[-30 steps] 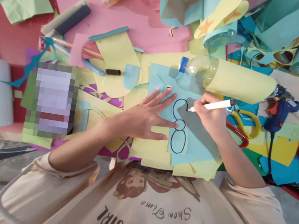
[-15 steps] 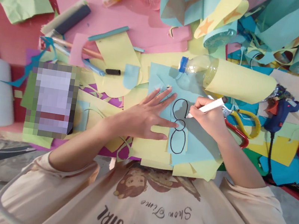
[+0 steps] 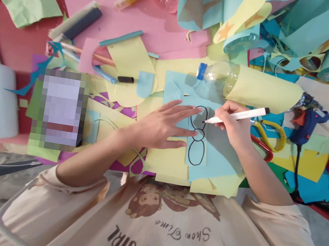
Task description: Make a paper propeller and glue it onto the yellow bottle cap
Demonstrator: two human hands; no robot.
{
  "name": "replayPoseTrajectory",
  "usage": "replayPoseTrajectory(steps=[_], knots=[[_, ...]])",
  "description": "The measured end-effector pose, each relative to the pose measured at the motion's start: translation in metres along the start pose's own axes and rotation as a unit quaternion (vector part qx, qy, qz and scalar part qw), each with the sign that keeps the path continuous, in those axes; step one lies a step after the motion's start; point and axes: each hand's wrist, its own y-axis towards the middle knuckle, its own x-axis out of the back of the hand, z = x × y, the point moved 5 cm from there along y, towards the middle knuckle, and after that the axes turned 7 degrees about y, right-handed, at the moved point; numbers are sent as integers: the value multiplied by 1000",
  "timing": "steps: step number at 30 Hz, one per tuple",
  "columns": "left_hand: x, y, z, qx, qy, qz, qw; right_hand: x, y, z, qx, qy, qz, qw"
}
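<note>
My right hand (image 3: 231, 123) grips a white marker (image 3: 243, 114) with a black end, its tip pointing down and left at the drawing. A small light-blue paper strip (image 3: 201, 156) bears a black bow outline: two loops joined by a small circle. The tip is inside the upper loop, near its right edge; whether it touches the paper I cannot tell. My left hand (image 3: 167, 125) lies with fingers spread over the strip's left side, its fingertips on the upper loop and the small circle. Under the strip is a larger light-blue sheet (image 3: 224, 157).
A plastic bottle wrapped in yellow paper (image 3: 263, 89) lies beyond the sheet. Yellow-handled scissors (image 3: 277, 136), red-handled scissors (image 3: 265, 149) and a blue glue gun (image 3: 305, 128) lie right. A black marker cap (image 3: 125, 79) and a blurred phone (image 3: 62, 111) are left.
The marker tip has moved up and left into the upper loop, and the marker lies flatter. My left fingers have shifted onto the upper loop.
</note>
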Motion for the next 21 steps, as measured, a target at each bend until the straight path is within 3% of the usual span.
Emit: replayPoseTrajectory(steps=[3,6,11,14,17,21], knots=[[17,-2,8,30,-12,-147,989,4,1,0,30,15,-20,999],[36,-13,32,144,1,-255,956,7,1,-1,55,25,-35,998],[59,-27,65,188,70,-245,948,9,4,2,91,61,-42,993],[70,-43,85,336,144,-210,907,8,4,5,111,87,-33,989],[72,-58,93,452,210,-135,856,6,4,3,109,99,-22,989],[67,-64,94,484,205,-77,848,4,4,-1,89,126,-3,988]])
